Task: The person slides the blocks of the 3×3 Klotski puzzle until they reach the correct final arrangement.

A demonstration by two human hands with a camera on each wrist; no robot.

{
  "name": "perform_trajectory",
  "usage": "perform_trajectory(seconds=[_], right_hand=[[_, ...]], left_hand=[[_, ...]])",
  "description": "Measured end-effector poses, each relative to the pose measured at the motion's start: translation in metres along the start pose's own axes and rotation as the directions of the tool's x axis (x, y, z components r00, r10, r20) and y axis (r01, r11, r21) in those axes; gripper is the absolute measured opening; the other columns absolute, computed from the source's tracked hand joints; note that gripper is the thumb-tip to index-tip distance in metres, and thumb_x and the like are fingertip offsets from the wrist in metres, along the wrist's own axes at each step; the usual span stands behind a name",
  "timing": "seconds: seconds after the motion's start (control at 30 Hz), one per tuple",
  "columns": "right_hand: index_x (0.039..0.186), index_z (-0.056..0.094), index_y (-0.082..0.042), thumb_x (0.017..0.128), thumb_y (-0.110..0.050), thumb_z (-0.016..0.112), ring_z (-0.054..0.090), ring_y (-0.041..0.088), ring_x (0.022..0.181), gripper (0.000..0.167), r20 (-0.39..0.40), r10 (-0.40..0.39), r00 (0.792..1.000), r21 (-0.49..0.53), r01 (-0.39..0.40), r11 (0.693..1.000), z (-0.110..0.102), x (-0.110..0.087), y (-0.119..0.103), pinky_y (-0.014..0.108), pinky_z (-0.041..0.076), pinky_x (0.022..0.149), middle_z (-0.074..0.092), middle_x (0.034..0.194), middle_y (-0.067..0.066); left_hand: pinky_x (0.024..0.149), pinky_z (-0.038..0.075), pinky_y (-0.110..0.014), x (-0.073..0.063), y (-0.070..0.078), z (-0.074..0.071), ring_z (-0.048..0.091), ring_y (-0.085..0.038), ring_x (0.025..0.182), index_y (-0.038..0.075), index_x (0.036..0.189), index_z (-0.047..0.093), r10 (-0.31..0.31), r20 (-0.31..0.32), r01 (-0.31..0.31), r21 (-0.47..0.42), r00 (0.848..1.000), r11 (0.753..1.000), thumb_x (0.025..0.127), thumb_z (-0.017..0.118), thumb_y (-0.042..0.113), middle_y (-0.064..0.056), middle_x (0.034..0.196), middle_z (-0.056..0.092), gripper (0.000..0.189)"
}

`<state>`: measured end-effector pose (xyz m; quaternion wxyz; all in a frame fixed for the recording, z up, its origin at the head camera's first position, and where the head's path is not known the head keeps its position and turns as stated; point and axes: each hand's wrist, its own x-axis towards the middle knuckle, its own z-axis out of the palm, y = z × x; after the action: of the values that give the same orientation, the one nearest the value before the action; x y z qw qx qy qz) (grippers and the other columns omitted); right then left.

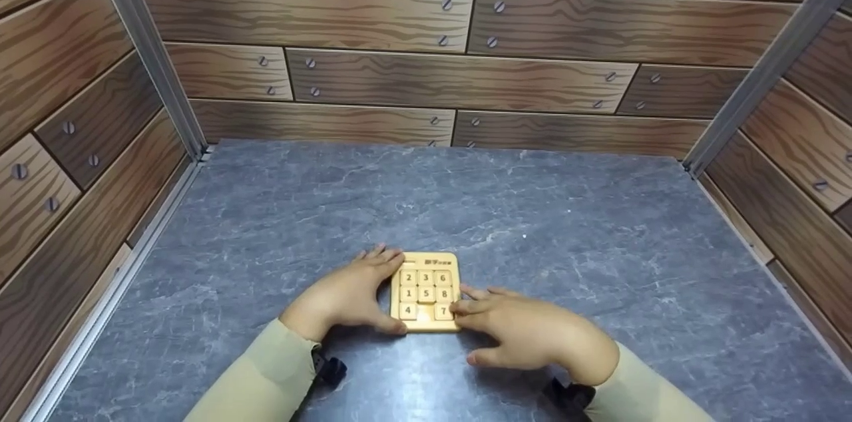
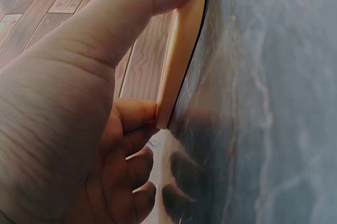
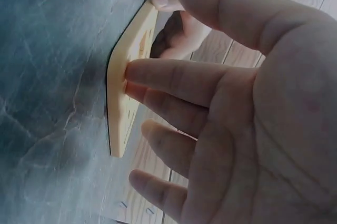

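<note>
A yellow sliding number puzzle [image 1: 426, 315] lies flat on the table, its numbered tiles facing up and a gap between the 4 and the 7. My left hand [image 1: 346, 292] holds it from the left side, the thumb at the lower left corner and the index finger at the upper left. In the left wrist view, the thumb and index finger span the puzzle's edge [image 2: 181, 55]. From the right, my right hand [image 1: 526, 329] reaches in with fingers extended. Its index fingertip touches the puzzle beside the 7 tile; the thumb [image 3: 210, 2] stays apart from it.
The dark grey marbled tabletop [image 1: 426, 202] runs back to a wood-patterned wall [image 1: 373, 16]. Similar panels rise at left and right, with metal posts [image 1: 150, 42] at the back corners. Both wrists wear black straps [image 1: 329, 369] over light sleeves.
</note>
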<state>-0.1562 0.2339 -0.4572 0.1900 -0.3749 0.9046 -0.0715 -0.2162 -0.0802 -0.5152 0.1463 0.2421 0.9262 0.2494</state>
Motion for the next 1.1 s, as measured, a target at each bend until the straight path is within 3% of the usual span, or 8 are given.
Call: perform_trajectory(seconds=[0.53, 0.87, 1.1], right_hand=[[0.173, 0.048, -0.015, 0.106, -0.057, 0.071, 0.028, 0.029, 0.177, 0.082, 0.002, -0.009, 1.0, -0.061, 0.009, 0.998, 0.014, 0.016, -0.01, 0.061, 0.028, 0.144, 0.035, 0.187, -0.002], [0.174, 0.047, -0.016, 0.106, -0.049, 0.073, 0.025, 0.037, 0.177, 0.08, -0.128, -0.003, 0.992, -0.015, 0.001, 1.0, 0.014, 0.021, 0.008, 0.066, 0.028, 0.142, 0.035, 0.187, 0.006], [0.173, 0.047, -0.014, 0.104, -0.053, 0.074, 0.022, 0.036, 0.178, 0.084, -0.102, 0.009, 0.995, -0.028, -0.012, 1.0, 0.019, 0.025, 0.016, 0.065, 0.027, 0.143, 0.037, 0.187, 0.003]], left_hand=[[0.146, 0.018, -0.064, -0.001, 0.002, -0.002, 0.018, -0.039, 0.178, 0.013, 0.178, 0.035, -0.002, -0.004, 0.002, -0.002, 1.0, 1.0, 0.072, 0.099, 0.064, -0.005, 0.188, 0.03, 0.134], [0.146, 0.018, -0.063, -0.001, 0.001, -0.002, 0.018, -0.037, 0.179, 0.015, 0.179, 0.034, -0.001, 0.004, 0.001, 0.0, 1.0, 1.0, 0.073, 0.098, 0.065, -0.004, 0.189, 0.029, 0.133], [0.146, 0.019, -0.062, 0.0, 0.001, -0.002, 0.018, -0.038, 0.179, 0.013, 0.178, 0.035, 0.009, 0.004, -0.009, -0.001, 1.0, 1.0, 0.073, 0.098, 0.066, -0.005, 0.188, 0.03, 0.133]])
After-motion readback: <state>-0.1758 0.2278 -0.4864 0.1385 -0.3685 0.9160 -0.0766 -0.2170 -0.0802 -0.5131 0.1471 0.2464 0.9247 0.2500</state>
